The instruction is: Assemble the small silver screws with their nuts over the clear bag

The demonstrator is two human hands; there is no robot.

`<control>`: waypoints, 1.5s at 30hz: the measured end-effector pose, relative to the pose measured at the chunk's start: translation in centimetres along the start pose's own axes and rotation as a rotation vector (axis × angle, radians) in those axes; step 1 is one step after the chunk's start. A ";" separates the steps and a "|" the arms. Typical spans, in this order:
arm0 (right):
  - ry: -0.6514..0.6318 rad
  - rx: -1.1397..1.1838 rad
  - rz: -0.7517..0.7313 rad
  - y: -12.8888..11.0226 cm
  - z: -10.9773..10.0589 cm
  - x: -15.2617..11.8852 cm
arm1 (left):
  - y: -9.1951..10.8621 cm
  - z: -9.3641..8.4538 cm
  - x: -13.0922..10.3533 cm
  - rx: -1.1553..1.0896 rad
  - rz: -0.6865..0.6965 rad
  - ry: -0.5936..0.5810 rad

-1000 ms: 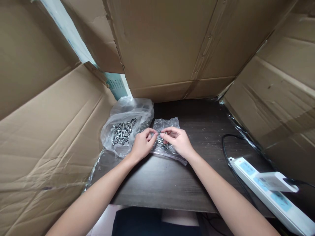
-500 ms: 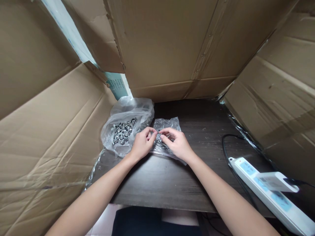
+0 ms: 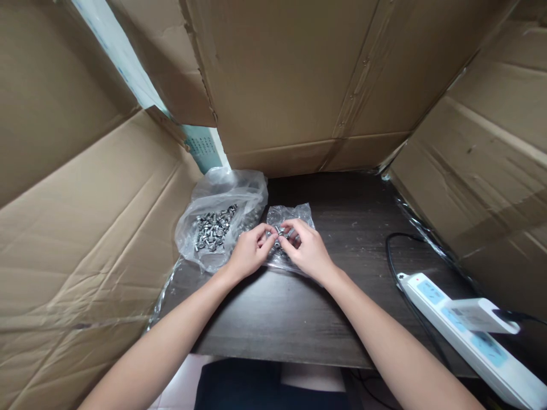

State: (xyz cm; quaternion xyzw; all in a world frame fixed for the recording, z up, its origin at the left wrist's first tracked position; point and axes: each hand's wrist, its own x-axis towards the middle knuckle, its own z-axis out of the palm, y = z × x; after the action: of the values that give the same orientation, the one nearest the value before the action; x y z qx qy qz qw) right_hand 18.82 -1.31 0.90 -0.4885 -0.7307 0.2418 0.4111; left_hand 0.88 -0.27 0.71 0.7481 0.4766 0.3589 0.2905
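Note:
My left hand (image 3: 251,249) is closed in a pinch, thumb and index finger pressed together at their tips. Facing it, my right hand (image 3: 308,249) also pinches, its fingers curled. Between the fingertips is a small metal fastener (image 3: 280,232), too small and partly covered to tell its exact kind. Both hands are over a small clear plastic bag (image 3: 290,213), on which nuts or washers (image 3: 277,245) show under the fingers. Left of my left hand, a larger clear bag (image 3: 222,181) lies wide at the mouth, holding many short metal bolts (image 3: 213,228).
Cardboard walls (image 3: 290,85) enclose the dark wooden table (image 3: 282,319) at the back and both sides. A white power strip (image 3: 461,336) with a plugged-in white adapter (image 3: 481,316) lies at the right, with a black cable (image 3: 388,256) looping beside it.
My fingertips have shifted slightly to the right and down. My right index finger is more curled, and the metal fastener between the hands shows more. The bags have stayed put.

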 end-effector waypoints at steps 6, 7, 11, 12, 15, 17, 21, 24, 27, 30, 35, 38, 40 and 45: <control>0.020 -0.010 -0.050 0.0 -0.1 0.1 | -0.1 -0.3 0.2 0.052 0.015 0.020; 0.031 -0.017 -0.043 0.1 -0.1 0.2 | -0.1 -0.4 0.2 0.093 0.032 -0.003; 0.092 -0.031 -0.045 0.1 -0.3 0.4 | 0.1 -0.9 0.1 0.338 0.109 -0.145; 0.102 -0.031 -0.051 0.1 -0.3 0.4 | 0.1 -1.0 0.0 0.393 0.119 -0.174; 0.101 -0.032 -0.058 0.3 -0.3 0.4 | 0.3 -1.2 -0.1 0.489 0.118 -0.222; 0.092 -0.029 -0.060 0.3 -0.2 0.4 | 0.5 -1.4 -0.1 0.514 0.113 -0.238; 0.082 -0.005 -0.094 0.5 0.0 0.3 | 0.8 -1.4 0.0 0.546 0.137 -0.281; 0.067 -0.002 -0.118 0.6 0.1 0.3 | 1.0 -1.2 0.0 0.567 0.137 -0.290; 0.057 -0.012 -0.134 0.6 0.2 0.3 | 0.9 -1.1 0.0 0.547 0.118 -0.280; 0.060 -0.018 -0.138 0.5 0.2 0.3 | 0.8 -1.1 -0.1 0.503 0.131 -0.263; 0.060 -0.020 -0.137 0.4 0.1 0.3 | 0.6 -1.2 -0.2 0.432 0.147 -0.236; 0.056 -0.010 -0.136 0.3 0.1 0.3 | 0.1 -1.4 -0.1 0.365 0.133 -0.162; 0.048 0.003 -0.133 0.1 0.0 0.2 | -0.2 -1.5 0.1 0.315 0.142 -0.068; 0.006 0.064 -0.134 -0.3 -0.1 0.2 | -0.8 -1.9 0.6 0.241 0.209 0.118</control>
State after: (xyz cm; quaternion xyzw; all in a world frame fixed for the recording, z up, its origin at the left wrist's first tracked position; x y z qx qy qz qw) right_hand 18.74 -1.29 1.24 -0.4258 -0.7524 0.2354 0.4439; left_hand -0.93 0.74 1.32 0.8005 0.4522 0.3708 0.1312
